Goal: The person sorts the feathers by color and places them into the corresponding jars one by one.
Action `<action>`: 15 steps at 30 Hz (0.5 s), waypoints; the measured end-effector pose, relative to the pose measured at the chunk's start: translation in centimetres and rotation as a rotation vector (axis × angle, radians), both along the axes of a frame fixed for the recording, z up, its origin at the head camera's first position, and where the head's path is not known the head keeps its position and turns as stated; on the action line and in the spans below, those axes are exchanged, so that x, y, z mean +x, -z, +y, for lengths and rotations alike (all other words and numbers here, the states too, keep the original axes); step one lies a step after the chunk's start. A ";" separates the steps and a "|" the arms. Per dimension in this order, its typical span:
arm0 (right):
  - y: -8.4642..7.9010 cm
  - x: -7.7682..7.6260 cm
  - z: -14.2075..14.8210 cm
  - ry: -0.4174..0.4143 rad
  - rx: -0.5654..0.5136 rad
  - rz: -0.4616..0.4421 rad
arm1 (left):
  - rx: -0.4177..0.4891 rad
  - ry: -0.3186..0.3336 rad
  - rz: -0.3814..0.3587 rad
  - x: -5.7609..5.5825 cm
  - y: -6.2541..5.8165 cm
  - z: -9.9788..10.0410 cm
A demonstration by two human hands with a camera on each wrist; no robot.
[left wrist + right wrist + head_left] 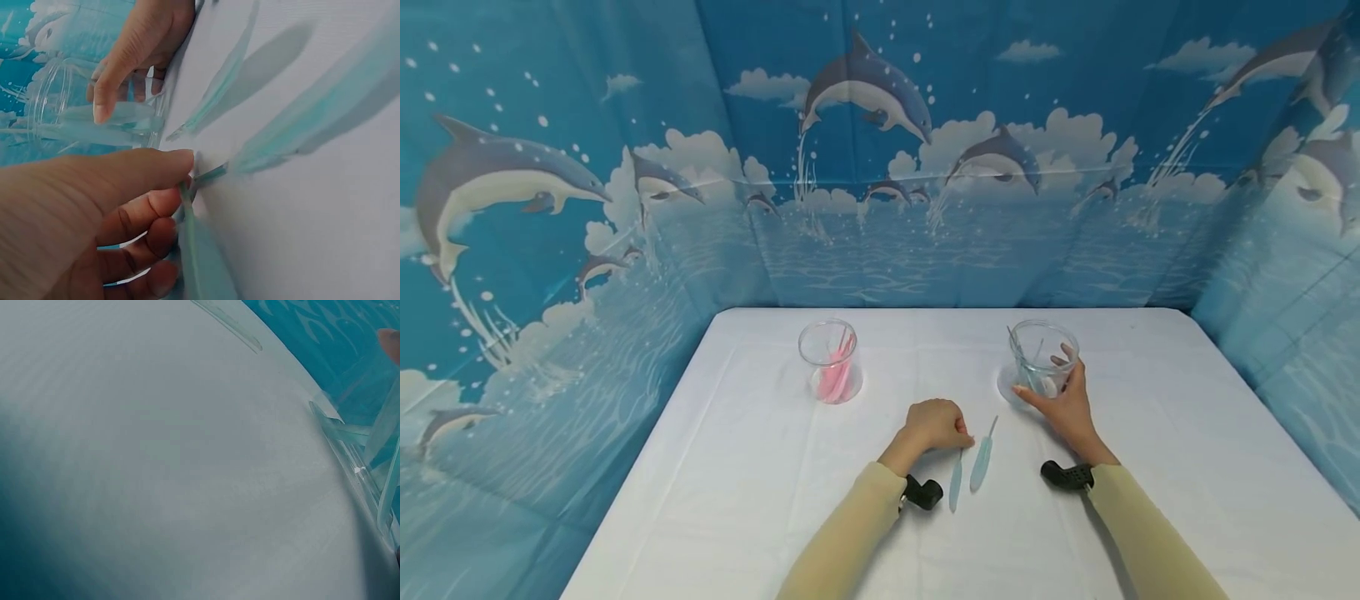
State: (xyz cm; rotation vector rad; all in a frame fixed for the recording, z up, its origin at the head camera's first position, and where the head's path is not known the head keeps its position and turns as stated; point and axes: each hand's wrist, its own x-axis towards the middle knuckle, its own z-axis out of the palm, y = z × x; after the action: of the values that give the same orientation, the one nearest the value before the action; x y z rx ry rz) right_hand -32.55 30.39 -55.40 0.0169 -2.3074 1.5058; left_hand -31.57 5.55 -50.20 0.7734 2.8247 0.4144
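Note:
Thumb and fingertips of my left hand (934, 423) pinch the stem of a pale blue feather (206, 262), its vane hanging below them in the left wrist view. Two more pale blue feathers lie on the white table: one feather (955, 485) has its stem at the left fingertips, the other feather (981, 463) lies just right of it. My right hand (1070, 408) grips a clear cup (1037, 367), thumb in front and fingers behind it. Several pale blue feathers (350, 434) stand inside that cup. Most of the right hand is outside the right wrist view.
A second clear cup (827, 342) holding several pink feathers (837, 371) stands at the back left of the white table (722, 483). Behind the table hangs a blue curtain (880, 242) printed with dolphins. Each wrist carries a black camera mount (922, 492).

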 end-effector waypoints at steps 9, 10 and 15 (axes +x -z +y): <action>0.0 0.0 0.0 0.003 0.003 0.006 | 0.241 0.008 -0.053 -1.2 -1.2 -0.5; 0.1 -0.1 0.0 0.001 0.003 0.007 | 0.285 0.006 -0.063 -1.4 -1.5 -0.5; 0.3 -0.2 0.1 -0.007 -0.001 0.027 | 0.609 0.005 -0.078 -2.2 -3.7 0.0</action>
State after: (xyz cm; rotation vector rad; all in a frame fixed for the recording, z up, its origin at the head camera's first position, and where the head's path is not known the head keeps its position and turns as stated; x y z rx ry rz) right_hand -32.77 30.53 -55.73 0.0453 -2.2871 1.5014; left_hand -33.76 5.53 -46.50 0.8326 2.6263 1.3052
